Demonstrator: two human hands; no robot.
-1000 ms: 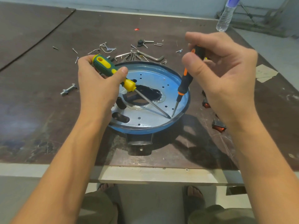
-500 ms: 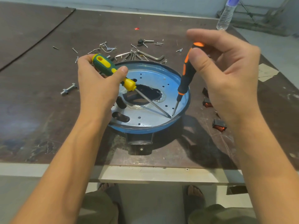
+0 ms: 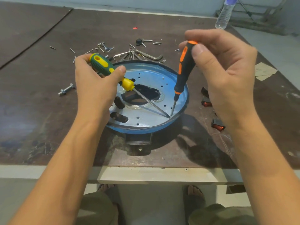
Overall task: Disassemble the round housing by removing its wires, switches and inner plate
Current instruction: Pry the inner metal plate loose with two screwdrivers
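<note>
The round housing (image 3: 142, 130) sits open side up on the table (image 3: 40, 111), close to the near edge, between your two hands and a little below them. Its pale blue inner plate (image 3: 149, 75) lies flat inside the rim, with a ragged dark opening at its middle.

Your left hand (image 3: 95, 85) hangs over the housing's left rim. Its fingers are wrapped round the handle of the green-and-yellow screwdriver (image 3: 127, 84), with the thumb laid along the handle near the yellow collar. This tool slants low. Its long axis runs from the handle at the far left down across the plate to the tip at the near right.

Your right hand (image 3: 227, 78) is raised above the right rim, and its thumb and fingertips pinch the top of the orange-and-black screwdriver (image 3: 183, 70). That one stands steep, almost upright, with the cap leaning slightly to the right and the tip pointing down.

Both tips meet at one spot, where the plate's edge joins the housing wall on the near right side.

Red switches (image 3: 218, 125) lie on the table just right of the housing, partly behind your right hand. Loose screws (image 3: 105, 46) and hex keys (image 3: 151, 56) are scattered beyond the far rim.
</note>
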